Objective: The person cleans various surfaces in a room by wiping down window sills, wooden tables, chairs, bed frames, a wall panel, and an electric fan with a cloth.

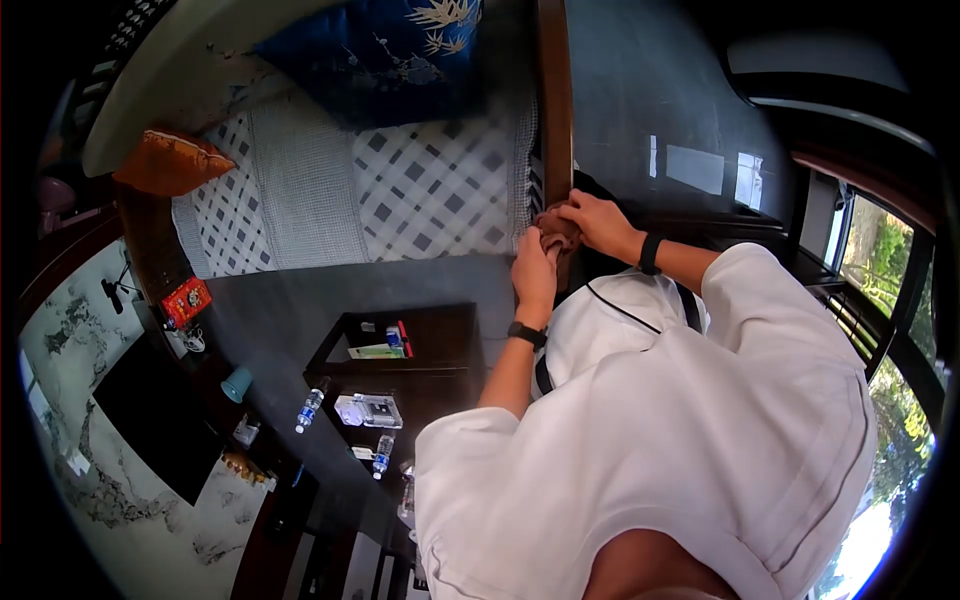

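A crumpled brown cloth (556,232) is bunched at the end of the sofa's wooden armrest (556,110). My left hand (535,272) is closed on its near side, with a dark band around the wrist. My right hand (603,226) grips the cloth from the other side, fingers bent over it; that wrist also wears a dark band. The two hands are close together, with the cloth between them. Part of the cloth is hidden by my fingers.
A checked sofa cover (430,195) lies left of the armrest, with a blue cushion (385,65) and an orange cushion (172,163). A dark wooden table (440,335) holds a box and water bottles. Windows (880,240) are at the right.
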Demonstrator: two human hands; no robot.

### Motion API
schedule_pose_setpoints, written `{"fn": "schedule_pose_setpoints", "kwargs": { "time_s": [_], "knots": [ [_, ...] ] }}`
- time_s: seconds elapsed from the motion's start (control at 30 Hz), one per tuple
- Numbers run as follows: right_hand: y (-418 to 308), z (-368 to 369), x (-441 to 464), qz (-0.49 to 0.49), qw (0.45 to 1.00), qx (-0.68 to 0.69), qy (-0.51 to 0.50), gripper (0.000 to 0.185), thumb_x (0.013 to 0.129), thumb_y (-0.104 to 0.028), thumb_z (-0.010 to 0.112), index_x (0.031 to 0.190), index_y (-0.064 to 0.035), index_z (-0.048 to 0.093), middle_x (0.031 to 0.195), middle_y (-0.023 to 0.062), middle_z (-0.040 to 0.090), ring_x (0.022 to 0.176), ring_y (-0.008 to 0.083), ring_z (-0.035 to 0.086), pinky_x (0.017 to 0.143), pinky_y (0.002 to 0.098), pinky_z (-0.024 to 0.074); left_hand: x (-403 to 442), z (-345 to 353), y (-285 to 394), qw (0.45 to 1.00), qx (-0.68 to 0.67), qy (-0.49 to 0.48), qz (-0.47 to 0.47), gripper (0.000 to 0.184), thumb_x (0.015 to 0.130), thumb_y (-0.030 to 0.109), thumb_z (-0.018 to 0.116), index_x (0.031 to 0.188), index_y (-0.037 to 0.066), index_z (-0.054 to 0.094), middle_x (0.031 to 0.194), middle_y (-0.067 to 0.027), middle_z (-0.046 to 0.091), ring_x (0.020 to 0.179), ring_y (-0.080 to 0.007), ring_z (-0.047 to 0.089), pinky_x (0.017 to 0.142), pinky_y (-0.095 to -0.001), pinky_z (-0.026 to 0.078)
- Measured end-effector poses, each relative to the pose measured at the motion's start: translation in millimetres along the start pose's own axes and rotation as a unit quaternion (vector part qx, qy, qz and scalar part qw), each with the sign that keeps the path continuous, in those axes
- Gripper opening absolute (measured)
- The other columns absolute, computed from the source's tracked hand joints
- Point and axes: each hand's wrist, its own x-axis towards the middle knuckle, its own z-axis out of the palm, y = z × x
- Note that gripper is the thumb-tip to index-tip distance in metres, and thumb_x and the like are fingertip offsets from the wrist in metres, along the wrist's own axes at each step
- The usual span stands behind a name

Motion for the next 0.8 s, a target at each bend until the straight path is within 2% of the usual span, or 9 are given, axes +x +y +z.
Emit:
{"fn": "schedule_pose_setpoints", "kwargs": {
  "time_s": [0.07,0.17,0.27,0.37,0.53,0.6,0.7,0.8],
  "knots": [
    [15.5,-8.8,10.5,-0.053,0.997,-0.021,-0.055,0.028,0.075,-0.010,0.069,0.102,-0.0136,0.062,0.096,0.0091,0.053,0.091,0.0283,0.061,0.069,0.0391,0.0535,-3.4,15.3,10.1,0.999,0.021,0.031,-0.034,0.028,0.092,0.018,0.065,0.111,0.005,0.050,0.107,-0.0198,0.060,0.096,-0.0437,0.059,0.077,-0.0491,0.049],
    [34.5,-32.5,30.9,-0.125,0.990,-0.017,-0.061,0.030,0.076,-0.013,0.070,0.105,-0.0145,0.065,0.096,0.0083,0.054,0.091,0.0276,0.061,0.069,0.0391,0.0541,5.2,35.0,39.1,0.991,-0.006,0.071,-0.111,0.028,0.092,0.019,0.066,0.111,0.006,0.049,0.107,-0.0194,0.060,0.097,-0.0436,0.059,0.078,-0.0486,0.050],
    [60.0,-62.1,57.6,-0.121,0.991,-0.029,-0.053,0.036,0.076,-0.014,0.071,0.112,-0.0166,0.066,0.097,0.0077,0.056,0.093,0.0278,0.061,0.072,0.0395,0.0546,45.6,38.0,78.0,0.986,0.008,0.061,-0.158,0.029,0.092,0.019,0.066,0.112,0.007,0.049,0.109,-0.0185,0.060,0.097,-0.0428,0.060,0.078,-0.0485,0.050],
    [83.4,-98.0,92.4,-0.097,0.995,-0.011,-0.037,0.050,0.073,-0.005,0.072,0.120,-0.0199,0.067,0.103,0.0063,0.061,0.098,0.0291,0.063,0.077,0.0383,0.0547,103.8,59.8,84.0,0.987,-0.052,0.109,-0.102,0.029,0.092,0.019,0.065,0.114,0.008,0.049,0.111,-0.0178,0.060,0.095,-0.0425,0.062,0.077,-0.0484,0.051],
    [104.1,-146.3,148.7,-0.066,0.995,-0.070,0.015,0.050,0.075,-0.005,0.072,0.123,-0.0197,0.067,0.104,0.0076,0.062,0.092,0.0311,0.064,0.074,0.0393,0.0560,191.3,41.6,126.9,0.987,-0.020,0.133,-0.087,0.029,0.093,0.023,0.063,0.114,0.009,0.048,0.111,-0.0187,0.061,0.095,-0.0435,0.064,0.077,-0.0494,0.053],
    [105.3,-144.0,147.8,-0.088,0.991,-0.095,0.016,0.051,0.076,-0.005,0.071,0.124,-0.0200,0.066,0.103,0.0078,0.062,0.090,0.0312,0.064,0.072,0.0398,0.0560,188.9,39.9,123.6,0.987,-0.022,0.122,-0.104,0.030,0.094,0.026,0.062,0.114,0.009,0.048,0.111,-0.0192,0.061,0.094,-0.0439,0.064,0.077,-0.0501,0.052],
    [100.7,-126.8,140.8,-0.077,0.990,-0.115,-0.025,0.041,0.079,-0.010,0.069,0.119,-0.0211,0.064,0.099,0.0078,0.057,0.092,0.0320,0.061,0.076,0.0419,0.0538,166.7,37.6,114.3,0.986,-0.022,0.136,-0.096,0.031,0.095,0.030,0.061,0.115,0.009,0.049,0.111,-0.0182,0.062,0.093,-0.0444,0.064,0.075,-0.0513,0.052],
    [79.3,-114.2,124.0,-0.139,0.986,-0.080,-0.048,0.037,0.079,-0.013,0.069,0.115,-0.0189,0.064,0.099,0.0075,0.057,0.093,0.0312,0.061,0.075,0.0415,0.0542,128.3,36.1,104.2,0.982,0.000,0.141,-0.125,0.032,0.094,0.031,0.061,0.115,0.010,0.049,0.110,-0.0167,0.063,0.092,-0.0442,0.064,0.075,-0.0515,0.052]
  ]
}}
